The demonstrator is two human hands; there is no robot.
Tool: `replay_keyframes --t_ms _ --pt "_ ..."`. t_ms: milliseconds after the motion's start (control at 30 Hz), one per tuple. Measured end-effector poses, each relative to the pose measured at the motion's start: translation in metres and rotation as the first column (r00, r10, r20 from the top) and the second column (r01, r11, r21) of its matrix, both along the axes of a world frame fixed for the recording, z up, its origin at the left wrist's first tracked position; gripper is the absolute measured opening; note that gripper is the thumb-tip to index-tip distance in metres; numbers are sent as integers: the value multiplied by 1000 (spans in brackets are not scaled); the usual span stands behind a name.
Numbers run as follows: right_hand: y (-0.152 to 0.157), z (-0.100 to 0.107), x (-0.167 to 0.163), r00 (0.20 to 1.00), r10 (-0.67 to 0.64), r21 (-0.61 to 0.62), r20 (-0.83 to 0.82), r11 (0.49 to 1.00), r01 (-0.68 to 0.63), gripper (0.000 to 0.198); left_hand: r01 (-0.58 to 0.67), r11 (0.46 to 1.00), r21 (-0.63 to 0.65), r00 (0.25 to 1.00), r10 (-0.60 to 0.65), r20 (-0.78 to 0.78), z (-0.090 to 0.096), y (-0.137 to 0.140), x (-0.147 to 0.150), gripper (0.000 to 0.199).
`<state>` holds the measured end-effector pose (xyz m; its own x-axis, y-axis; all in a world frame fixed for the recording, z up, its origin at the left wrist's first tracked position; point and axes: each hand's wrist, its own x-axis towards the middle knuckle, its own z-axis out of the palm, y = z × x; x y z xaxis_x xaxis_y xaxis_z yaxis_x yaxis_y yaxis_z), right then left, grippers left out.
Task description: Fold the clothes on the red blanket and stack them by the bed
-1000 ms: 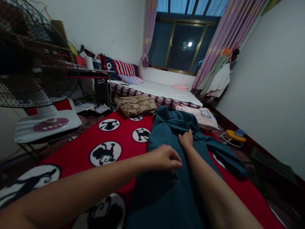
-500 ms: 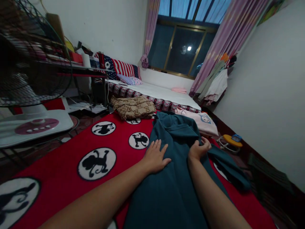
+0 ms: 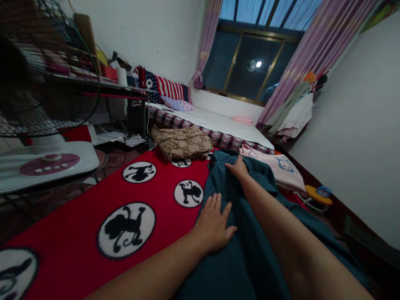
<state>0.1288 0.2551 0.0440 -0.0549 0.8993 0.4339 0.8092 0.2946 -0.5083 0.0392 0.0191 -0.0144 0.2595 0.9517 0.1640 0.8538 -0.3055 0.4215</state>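
A dark teal long-sleeved garment [image 3: 223, 266] lies spread over a red blanket [image 3: 78, 237] printed with black monkey figures in white circles. My left hand [image 3: 214, 227] rests flat on the garment's left side, its fingers spread. Farther up, close to the garment's upper end, my right hand [image 3: 239, 168] has its fingers curled at the cloth and appears to grip it. A deep fold runs down from there beneath my right forearm. My arm hides part of the cloth on the right.
A folded brown patterned cloth [image 3: 184, 143] and a folded pink garment [image 3: 278, 168] lie at the blanket's far end. To the left stands a fan [image 3: 50, 162]. Beyond is a bed [image 3: 215, 121] under the window; a yellow stool [image 3: 317, 194] sits at the right.
My right hand has moved from the garment's right side up and left towards its upper end, and the cloth there has shifted. My left hand stays flat on it. The view has turned slightly left.
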Motion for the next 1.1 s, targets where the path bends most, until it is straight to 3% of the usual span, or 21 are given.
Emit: replay_keyframes --t_ms 100,233,367,433,533,600,667,767,833,933,1100 --pt "18 6 0 998 53 33 19 998 -53 33 -1 1000 -1 999 1 37 -1 1 0 77" --pt "24 -5 -4 999 31 127 18 991 -34 37 -46 997 54 996 42 74 -4 3 2 85" --pt "18 -35 -9 995 -3 49 102 999 -2 29 -39 998 42 998 37 58 -5 2 3 80" --pt "13 -41 -11 990 -33 30 137 999 29 33 -41 998 43 997 38 60 -5 0 2 77" --pt "2 -31 -15 982 -111 147 152 985 88 39 -55 997 52 996 51 75 -4 0 2 76" --pt "-9 -20 -19 974 -132 200 184 975 94 32 -66 996 58 995 61 81 -5 0 3 77" --pt "-19 -15 -24 958 -97 152 271 987 57 27 -90 994 63 993 84 87 -5 1 4 81" --pt "-28 -23 -33 902 62 22 426 997 -78 35 -125 990 65 989 120 81 -4 1 5 86" --pt "-26 -33 -39 851 206 -110 483 978 -175 44 -127 990 58 991 123 60 -3 1 6 86" --pt "-16 -43 -47 814 334 -298 475 931 -208 49 -110 993 49 994 110 13 -2 2 5 80" --pt "-16 -31 -37 818 361 -295 448 923 -246 44 -115 991 63 993 117 -22 -3 6 4 80"
